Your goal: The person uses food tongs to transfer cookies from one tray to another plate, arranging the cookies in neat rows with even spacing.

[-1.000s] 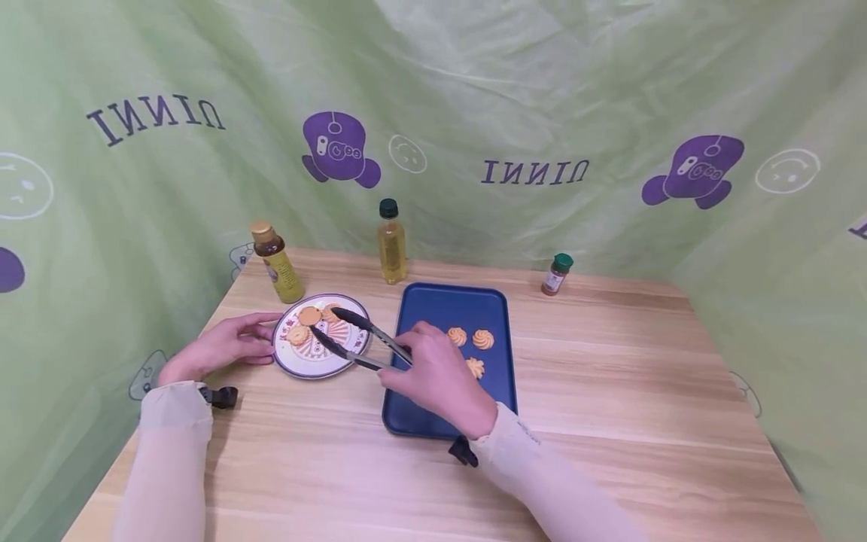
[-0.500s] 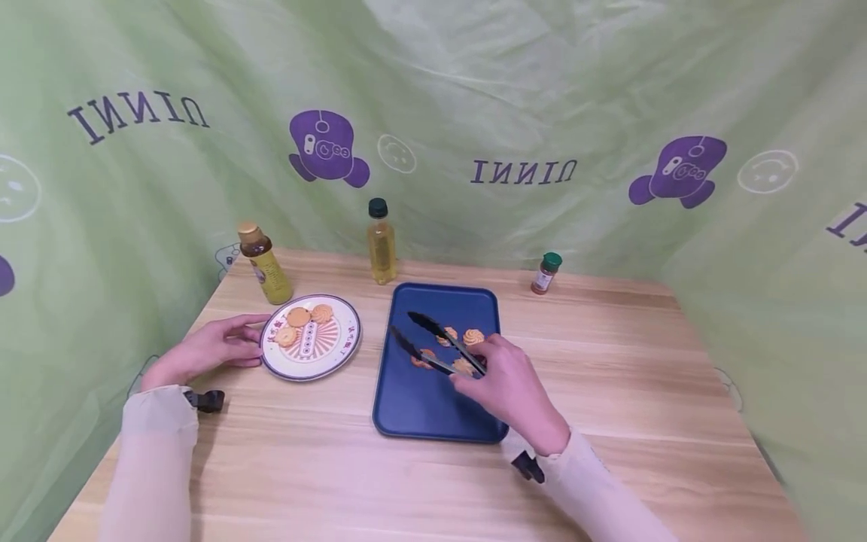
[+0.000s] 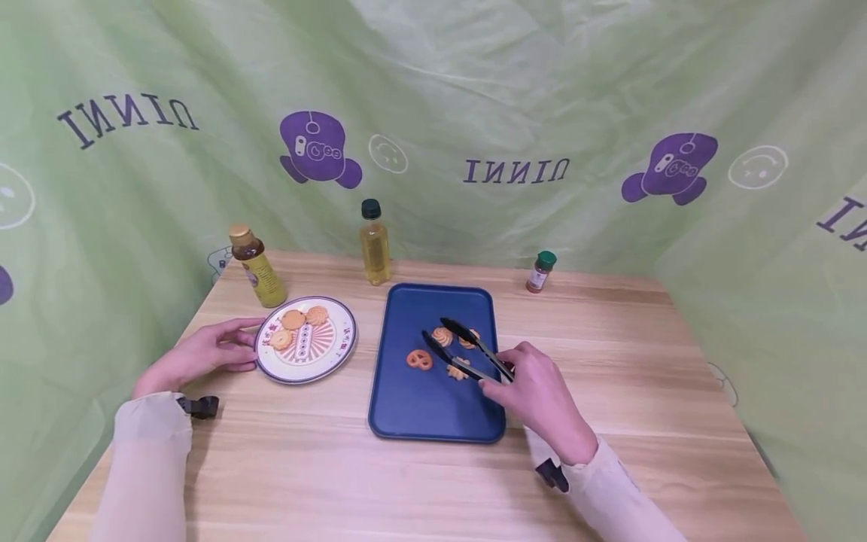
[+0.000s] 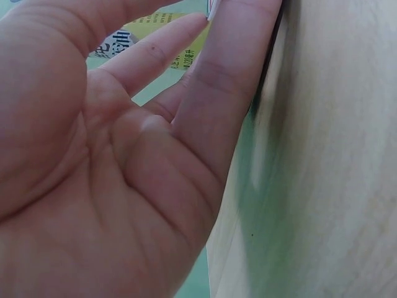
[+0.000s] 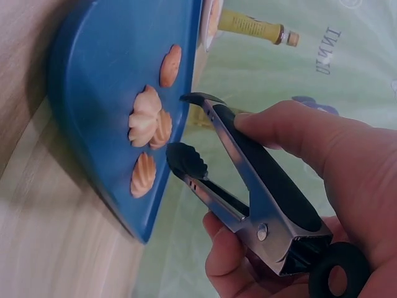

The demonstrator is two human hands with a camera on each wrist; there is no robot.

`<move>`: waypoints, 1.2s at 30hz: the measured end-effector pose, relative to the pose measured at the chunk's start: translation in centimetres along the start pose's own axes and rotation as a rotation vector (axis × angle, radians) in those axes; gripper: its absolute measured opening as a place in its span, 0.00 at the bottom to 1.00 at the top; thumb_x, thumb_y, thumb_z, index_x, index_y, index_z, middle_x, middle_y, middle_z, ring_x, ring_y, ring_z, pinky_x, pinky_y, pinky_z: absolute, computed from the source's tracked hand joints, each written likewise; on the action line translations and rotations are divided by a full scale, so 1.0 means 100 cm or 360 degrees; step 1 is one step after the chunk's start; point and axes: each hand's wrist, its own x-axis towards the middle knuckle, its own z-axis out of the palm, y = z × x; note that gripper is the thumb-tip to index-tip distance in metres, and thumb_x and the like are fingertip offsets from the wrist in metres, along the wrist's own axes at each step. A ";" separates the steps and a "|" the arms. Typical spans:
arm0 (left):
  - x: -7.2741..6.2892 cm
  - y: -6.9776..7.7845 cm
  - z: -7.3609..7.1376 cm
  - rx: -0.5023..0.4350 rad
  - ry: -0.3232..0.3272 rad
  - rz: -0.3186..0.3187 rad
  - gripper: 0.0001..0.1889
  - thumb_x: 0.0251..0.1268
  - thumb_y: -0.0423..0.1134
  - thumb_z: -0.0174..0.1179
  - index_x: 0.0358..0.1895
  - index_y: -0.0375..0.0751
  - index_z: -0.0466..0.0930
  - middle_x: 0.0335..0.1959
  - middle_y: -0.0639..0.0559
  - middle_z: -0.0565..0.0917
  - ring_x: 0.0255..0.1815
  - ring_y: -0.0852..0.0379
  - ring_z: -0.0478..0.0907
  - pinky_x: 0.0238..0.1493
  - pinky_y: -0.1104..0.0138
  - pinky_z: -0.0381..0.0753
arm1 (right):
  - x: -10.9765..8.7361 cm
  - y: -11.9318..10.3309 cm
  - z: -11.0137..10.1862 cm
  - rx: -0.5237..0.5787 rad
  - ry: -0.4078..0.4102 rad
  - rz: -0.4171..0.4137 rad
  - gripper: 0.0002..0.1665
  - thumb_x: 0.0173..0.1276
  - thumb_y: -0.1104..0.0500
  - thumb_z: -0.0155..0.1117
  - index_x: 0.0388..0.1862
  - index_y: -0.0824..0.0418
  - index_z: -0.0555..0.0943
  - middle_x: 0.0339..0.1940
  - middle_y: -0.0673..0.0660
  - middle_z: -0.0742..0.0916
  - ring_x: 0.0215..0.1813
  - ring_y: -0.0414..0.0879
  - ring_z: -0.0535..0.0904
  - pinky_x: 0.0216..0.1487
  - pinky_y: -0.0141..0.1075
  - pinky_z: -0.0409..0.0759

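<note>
My right hand (image 3: 545,395) grips black-and-steel tongs (image 5: 242,177) at their sides. The tips of the tongs are spread, with nothing between them, above the cookies on the blue tray (image 3: 433,418). A flower-shaped cookie (image 3: 458,368) lies below the tips, near a swirl cookie (image 3: 442,336) and another swirl cookie (image 3: 469,343) partly covered by the tongs. To their left is a pretzel-shaped cookie (image 3: 418,359). My left hand (image 3: 196,356) touches the left rim of a patterned plate (image 3: 325,369) with fingers mostly straight. Three cookies sit on the plate, among them a plain round cookie (image 3: 293,320).
Behind the plate stands a gold-capped bottle (image 3: 257,267). An oil bottle (image 3: 375,248) with a dark cap is behind the gap between plate and tray. A small green-capped jar (image 3: 540,272) stands at the back right. Green cloth (image 3: 420,83) surrounds the wooden table (image 3: 325,482).
The tongs swing right from over the plate to over the tray. Their tips are now above the cookies, uncovering the pretzel-shaped one. My left hand stays at the plate's rim.
</note>
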 end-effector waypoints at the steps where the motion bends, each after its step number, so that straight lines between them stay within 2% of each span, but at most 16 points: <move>1: 0.000 0.000 0.000 -0.0005 0.0000 0.0002 0.43 0.80 0.35 0.69 0.90 0.32 0.56 0.71 0.26 0.78 0.53 0.69 0.88 0.57 0.68 0.95 | -0.001 0.001 0.000 -0.0003 0.0004 0.0000 0.29 0.63 0.51 0.84 0.56 0.69 0.92 0.46 0.61 0.91 0.39 0.50 0.82 0.38 0.39 0.84; 12: 0.000 -0.001 0.000 -0.0041 -0.0002 0.0007 0.44 0.80 0.34 0.69 0.90 0.31 0.56 0.71 0.25 0.78 0.52 0.68 0.89 0.57 0.68 0.96 | -0.005 0.001 -0.001 -0.0029 -0.0022 0.0036 0.28 0.63 0.53 0.84 0.56 0.70 0.92 0.45 0.61 0.89 0.38 0.49 0.81 0.37 0.38 0.85; 21: 0.000 -0.001 0.000 -0.0011 0.0005 0.0025 0.43 0.79 0.35 0.70 0.89 0.31 0.57 0.70 0.26 0.80 0.52 0.69 0.88 0.56 0.68 0.95 | -0.003 -0.002 0.000 -0.0089 0.0013 -0.0049 0.26 0.63 0.53 0.84 0.55 0.70 0.92 0.43 0.61 0.89 0.37 0.49 0.80 0.35 0.38 0.83; 36: -0.001 -0.002 0.001 -0.0070 -0.0004 0.0011 0.45 0.78 0.34 0.71 0.90 0.32 0.56 0.71 0.25 0.78 0.52 0.68 0.88 0.57 0.67 0.96 | 0.000 -0.004 0.001 -0.0065 -0.0030 0.0006 0.27 0.63 0.54 0.85 0.56 0.70 0.92 0.44 0.62 0.89 0.36 0.49 0.80 0.32 0.34 0.81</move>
